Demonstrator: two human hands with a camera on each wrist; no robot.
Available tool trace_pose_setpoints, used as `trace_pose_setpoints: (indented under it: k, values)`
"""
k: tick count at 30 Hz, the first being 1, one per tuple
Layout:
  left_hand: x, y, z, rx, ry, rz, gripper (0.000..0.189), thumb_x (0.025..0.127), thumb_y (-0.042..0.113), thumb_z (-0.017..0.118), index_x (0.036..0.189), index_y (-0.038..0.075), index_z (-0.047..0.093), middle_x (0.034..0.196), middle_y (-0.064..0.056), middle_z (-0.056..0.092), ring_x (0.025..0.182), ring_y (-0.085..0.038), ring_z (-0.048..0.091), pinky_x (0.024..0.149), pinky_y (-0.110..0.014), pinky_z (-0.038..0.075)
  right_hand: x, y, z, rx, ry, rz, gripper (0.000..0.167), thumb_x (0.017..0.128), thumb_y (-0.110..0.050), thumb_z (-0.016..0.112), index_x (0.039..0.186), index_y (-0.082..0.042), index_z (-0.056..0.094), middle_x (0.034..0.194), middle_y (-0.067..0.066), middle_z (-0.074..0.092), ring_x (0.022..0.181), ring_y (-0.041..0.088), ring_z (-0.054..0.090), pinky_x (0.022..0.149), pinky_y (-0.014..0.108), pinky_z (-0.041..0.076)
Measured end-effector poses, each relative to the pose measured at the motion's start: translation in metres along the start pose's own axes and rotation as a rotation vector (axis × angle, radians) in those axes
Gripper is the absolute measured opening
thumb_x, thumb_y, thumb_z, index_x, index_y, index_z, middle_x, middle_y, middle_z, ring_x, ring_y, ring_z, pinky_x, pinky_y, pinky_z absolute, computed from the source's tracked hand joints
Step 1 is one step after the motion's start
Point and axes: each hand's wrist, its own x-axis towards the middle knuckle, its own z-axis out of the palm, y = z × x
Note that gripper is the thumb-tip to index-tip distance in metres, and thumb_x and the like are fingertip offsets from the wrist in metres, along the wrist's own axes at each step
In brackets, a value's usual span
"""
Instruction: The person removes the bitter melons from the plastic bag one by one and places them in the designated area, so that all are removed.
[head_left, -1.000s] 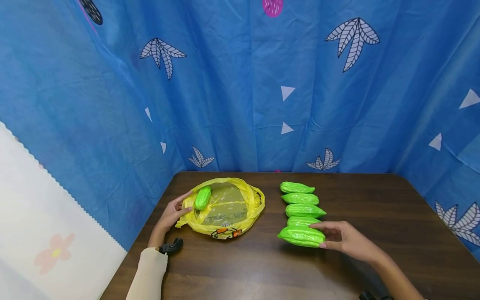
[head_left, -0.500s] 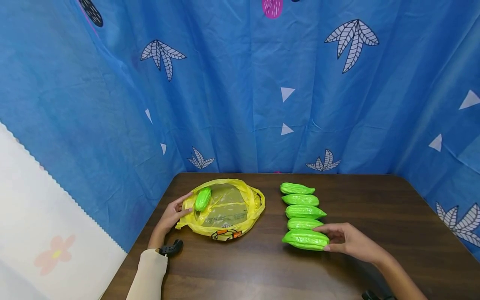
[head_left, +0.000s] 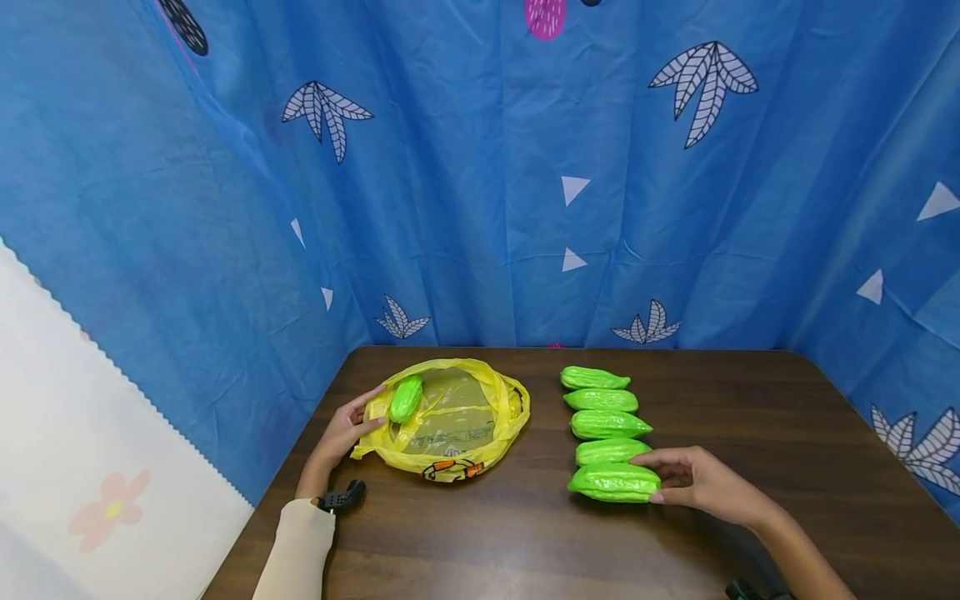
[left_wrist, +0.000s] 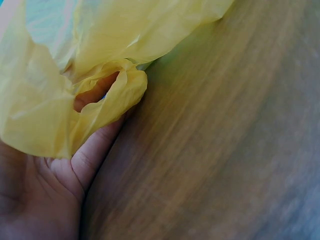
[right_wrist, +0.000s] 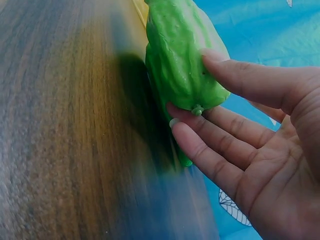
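My left hand (head_left: 347,429) holds the left rim of a yellow plastic bag (head_left: 510,433); in the left wrist view, folds of the bag (left_wrist: 110,110) cover most of the fingers. One green bitter gourd (head_left: 406,398) lies inside the bag's open mouth on the left. On the right, my right hand (head_left: 708,483) pinches the stem end of the nearest bitter gourd (head_left: 613,482) between thumb and fingers. The right wrist view shows this ridged gourd (right_wrist: 185,55) with its small stem stub, thumb on one side. Several more bitter gourds (head_left: 611,425) lie behind it in a column, roughly parallel.
A brown wooden table (head_left: 480,550) carries everything. Blue patterned curtain (head_left: 465,208) rises behind its far edge and along the right side. A white cloth with a flower print (head_left: 112,467) hangs at the left.
My right hand has shifted the nearest gourd slightly right and toward me, in line with the column. The gourd just behind it has come more into view. My left hand and the bag stay put.
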Motion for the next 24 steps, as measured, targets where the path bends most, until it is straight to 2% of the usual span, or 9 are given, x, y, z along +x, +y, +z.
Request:
trace_pose_setpoints:
  k: [8, 17, 24]
  values:
    - [0.0011, -0.0024, -0.0006, -0.006, -0.007, -0.003, 0.063, 0.098, 0.011, 0.068, 0.155, 0.007, 0.042, 0.158, -0.023, 0.038, 0.105, -0.009, 0.065, 0.082, -0.026, 0.056, 0.0004, 0.0021, -0.0005, 0.008, 0.006, 0.011, 0.047, 0.095, -0.011, 0.071, 0.138, 0.003, 0.059, 0.126, 0.020, 0.066, 0.097, 0.016, 0.067, 0.073, 0.033, 0.057]
    - [0.0009, 0.0024, 0.0011, 0.020, 0.010, -0.015, 0.063, 0.098, 0.008, 0.066, 0.155, 0.005, 0.041, 0.159, -0.024, 0.035, 0.108, -0.004, 0.061, 0.083, -0.023, 0.054, 0.0015, 0.0062, -0.0022, 0.001, 0.006, 0.012, 0.047, 0.094, -0.012, 0.072, 0.138, 0.003, 0.060, 0.125, 0.020, 0.067, 0.099, 0.014, 0.067, 0.074, 0.033, 0.057]
    - [0.0004, 0.0036, 0.0013, 0.033, 0.012, -0.018, 0.062, 0.098, 0.004, 0.065, 0.154, -0.001, 0.040, 0.158, -0.027, 0.034, 0.114, -0.014, 0.060, 0.084, -0.023, 0.054, 0.0000, 0.0076, -0.0030, -0.025, 0.011, 0.034, 0.047, 0.094, -0.014, 0.073, 0.136, 0.002, 0.060, 0.120, 0.017, 0.068, 0.096, 0.014, 0.067, 0.071, 0.033, 0.057]
